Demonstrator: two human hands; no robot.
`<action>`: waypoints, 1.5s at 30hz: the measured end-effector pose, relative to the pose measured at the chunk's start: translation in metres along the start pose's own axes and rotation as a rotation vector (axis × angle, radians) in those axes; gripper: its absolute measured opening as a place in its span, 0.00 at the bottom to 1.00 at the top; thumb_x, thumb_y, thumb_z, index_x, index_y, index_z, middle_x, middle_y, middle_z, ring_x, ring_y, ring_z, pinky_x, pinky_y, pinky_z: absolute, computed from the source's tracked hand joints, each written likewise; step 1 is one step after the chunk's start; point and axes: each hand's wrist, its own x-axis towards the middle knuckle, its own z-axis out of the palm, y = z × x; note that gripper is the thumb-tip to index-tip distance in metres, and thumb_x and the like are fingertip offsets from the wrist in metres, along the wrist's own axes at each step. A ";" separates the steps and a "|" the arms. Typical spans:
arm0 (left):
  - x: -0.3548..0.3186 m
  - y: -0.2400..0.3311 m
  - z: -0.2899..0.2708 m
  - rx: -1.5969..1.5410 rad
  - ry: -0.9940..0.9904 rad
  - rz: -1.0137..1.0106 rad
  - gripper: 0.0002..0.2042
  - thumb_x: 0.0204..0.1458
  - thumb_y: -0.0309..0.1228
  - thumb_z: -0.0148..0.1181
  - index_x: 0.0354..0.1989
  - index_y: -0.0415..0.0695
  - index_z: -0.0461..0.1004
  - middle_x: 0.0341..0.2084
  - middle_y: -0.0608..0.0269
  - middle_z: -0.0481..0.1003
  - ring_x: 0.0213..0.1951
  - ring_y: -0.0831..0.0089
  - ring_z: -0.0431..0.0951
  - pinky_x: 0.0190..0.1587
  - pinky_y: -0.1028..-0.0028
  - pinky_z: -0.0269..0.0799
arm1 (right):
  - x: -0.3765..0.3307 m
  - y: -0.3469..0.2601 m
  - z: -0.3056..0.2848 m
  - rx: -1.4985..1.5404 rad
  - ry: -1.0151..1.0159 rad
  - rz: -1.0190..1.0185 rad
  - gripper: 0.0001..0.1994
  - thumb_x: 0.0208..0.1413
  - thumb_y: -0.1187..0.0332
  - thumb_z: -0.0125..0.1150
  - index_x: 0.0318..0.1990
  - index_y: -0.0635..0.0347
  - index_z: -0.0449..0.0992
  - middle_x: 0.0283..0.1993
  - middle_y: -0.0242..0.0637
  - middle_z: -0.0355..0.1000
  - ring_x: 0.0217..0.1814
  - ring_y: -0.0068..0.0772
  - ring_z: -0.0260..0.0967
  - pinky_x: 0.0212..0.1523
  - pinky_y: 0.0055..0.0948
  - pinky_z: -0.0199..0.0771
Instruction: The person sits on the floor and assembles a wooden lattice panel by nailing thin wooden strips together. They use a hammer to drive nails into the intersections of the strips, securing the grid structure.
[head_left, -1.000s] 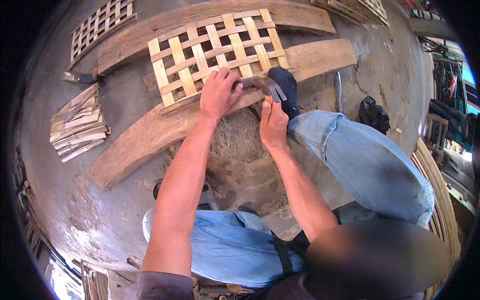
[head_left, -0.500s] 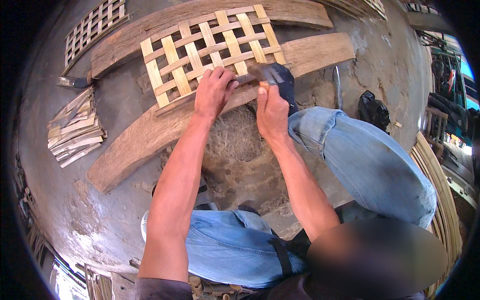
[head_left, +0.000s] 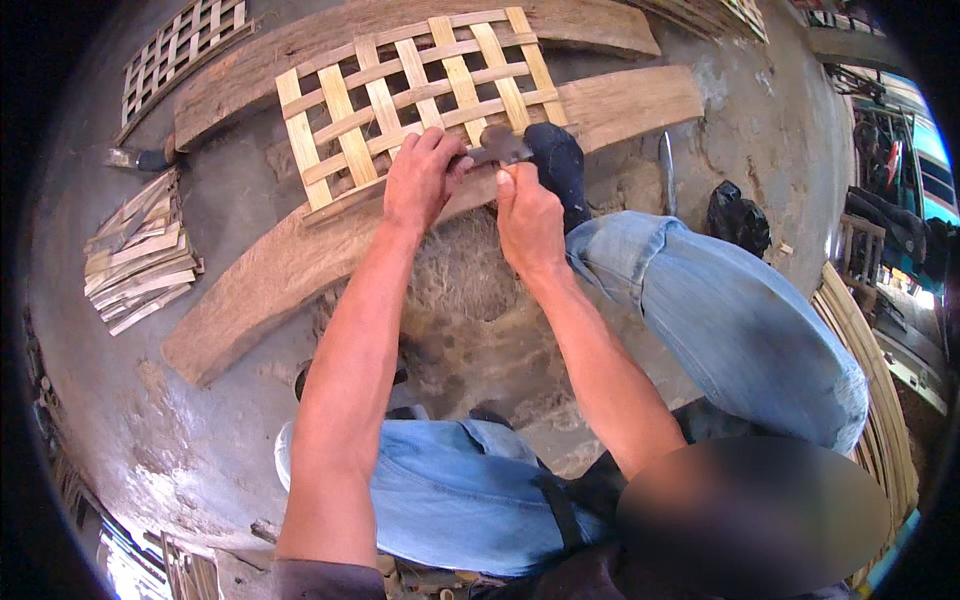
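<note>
A woven lattice panel of pale flat strips, probably bamboo, lies across a curved wooden beam. At the panel's near edge my left hand is closed, with a short dark metal bar sticking out from its fingertips to the right. My right hand grips a hammer by its handle, mostly hidden in the fist. The hammer's head, slightly blurred, is close against the bar's right end; whether they touch I cannot tell. My dark-covered foot rests by the panel's near right corner.
A second curved beam supports the far side. At left lie a pile of flat strips, a dark-handled tool and another lattice panel. A blade and a black plastic bag are on the right floor.
My right hand has swung the hammer left, bringing its head closer to my left hand. My left hand stays at the panel's near edge, and the whole view has shifted slightly.
</note>
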 end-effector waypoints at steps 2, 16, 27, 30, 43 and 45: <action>-0.004 -0.002 -0.004 -0.009 0.033 0.030 0.08 0.51 0.32 0.64 0.36 0.45 0.76 0.36 0.60 0.73 0.39 0.57 0.71 0.44 0.61 0.71 | -0.004 -0.013 -0.008 0.121 0.121 -0.073 0.09 0.66 0.65 0.50 0.45 0.63 0.67 0.38 0.56 0.75 0.40 0.62 0.74 0.36 0.55 0.72; -0.005 -0.002 -0.007 -0.020 0.040 0.058 0.09 0.49 0.30 0.65 0.38 0.47 0.75 0.38 0.62 0.74 0.45 0.60 0.73 0.47 0.62 0.71 | 0.008 -0.004 -0.020 -0.050 -0.036 -0.071 0.12 0.65 0.63 0.47 0.43 0.63 0.66 0.33 0.57 0.74 0.36 0.66 0.72 0.36 0.58 0.71; -0.020 -0.024 -0.029 0.002 -0.022 0.113 0.22 0.36 0.18 0.67 0.43 0.48 0.74 0.44 0.64 0.74 0.49 0.59 0.74 0.52 0.63 0.71 | -0.017 -0.009 0.009 -0.206 -0.173 -0.251 0.12 0.61 0.64 0.57 0.43 0.60 0.64 0.37 0.51 0.73 0.37 0.57 0.76 0.34 0.49 0.79; -0.022 -0.025 -0.032 -0.012 -0.029 0.115 0.21 0.36 0.17 0.66 0.43 0.47 0.75 0.45 0.63 0.75 0.49 0.59 0.74 0.52 0.63 0.72 | -0.019 -0.009 0.011 -0.257 -0.165 -0.174 0.12 0.61 0.64 0.57 0.43 0.60 0.64 0.37 0.49 0.73 0.37 0.55 0.77 0.34 0.48 0.79; -0.018 -0.032 -0.034 -0.044 -0.072 0.097 0.12 0.45 0.24 0.66 0.39 0.44 0.75 0.42 0.61 0.75 0.46 0.58 0.75 0.51 0.62 0.73 | -0.018 -0.013 -0.004 0.000 -0.115 -0.157 0.11 0.65 0.63 0.49 0.43 0.63 0.66 0.40 0.58 0.72 0.37 0.66 0.72 0.37 0.57 0.72; -0.018 -0.030 -0.034 -0.051 -0.060 0.097 0.11 0.47 0.27 0.66 0.39 0.44 0.75 0.42 0.61 0.75 0.46 0.58 0.75 0.51 0.62 0.73 | -0.019 -0.009 -0.002 0.123 0.076 -0.227 0.12 0.67 0.62 0.46 0.42 0.63 0.67 0.38 0.60 0.72 0.37 0.68 0.72 0.36 0.58 0.70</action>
